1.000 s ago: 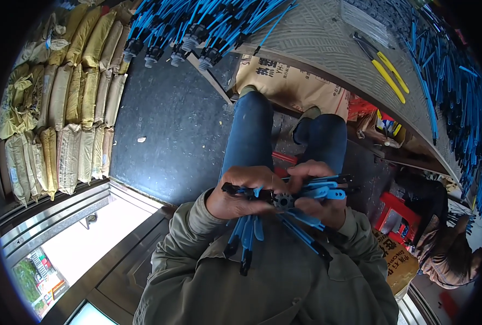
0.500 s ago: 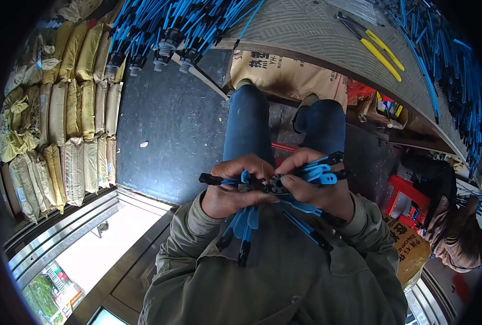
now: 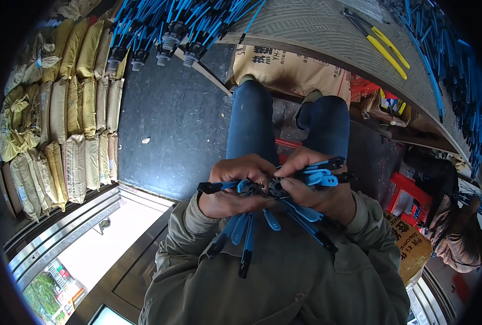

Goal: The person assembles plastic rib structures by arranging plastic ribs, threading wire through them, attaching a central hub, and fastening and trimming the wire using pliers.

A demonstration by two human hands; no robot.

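Above my lap, my left hand (image 3: 233, 187) is closed around a dark hub piece (image 3: 251, 188) with blue arms. Thumb and fingers of my right hand (image 3: 319, 195) pinch a round black hub (image 3: 276, 188) right beside it. Several flat blue arms with black tips (image 3: 246, 246) fan out below the hands toward me. More blue arms (image 3: 319, 177) stick out past my right fingers, and one black-tipped arm (image 3: 211, 187) points left across my left hand. My fingers cover where the two hubs meet, so I cannot tell whether they are joined.
Yellow-handled pliers (image 3: 384, 51) lie on the grey worktable (image 3: 300, 27) ahead. Bunches of blue-armed parts (image 3: 181, 27) hang over its left edge; more blue strips (image 3: 457, 81) pile at right. Stacked sacks (image 3: 73, 108) line the left. A red stool (image 3: 408, 197) and another person (image 3: 457, 233) are at right.
Both hands stay together at nearly the same spot. The dark hub piece in my left hand shows more, and a short blue arm now hangs apart below the hubs. The whole view has shifted slightly.
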